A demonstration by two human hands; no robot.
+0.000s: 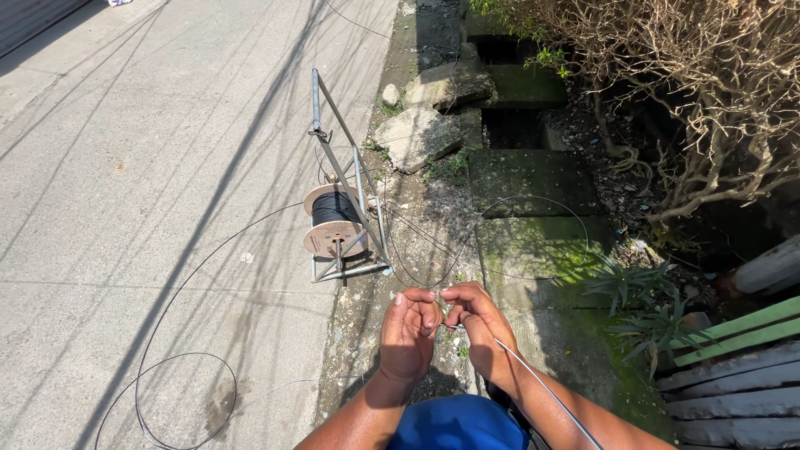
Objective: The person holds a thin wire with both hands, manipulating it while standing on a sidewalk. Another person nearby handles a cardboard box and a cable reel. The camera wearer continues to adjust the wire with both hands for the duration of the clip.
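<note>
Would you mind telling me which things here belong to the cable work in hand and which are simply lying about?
In use:
- left hand and right hand, pinching a thin cable
- cable reel on its metal stand
- loose black cable loops on the road

Lying about:
- broken concrete chunks
- dry bush
- green and grey planks
- mossy slabs

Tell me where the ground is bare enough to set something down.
Bare: the concrete road left of the reel stand, above the cable loops. Crowded: cable loops lower left and on the mossy slabs; rocks and shrub upper right; both hands grip cable.
</note>
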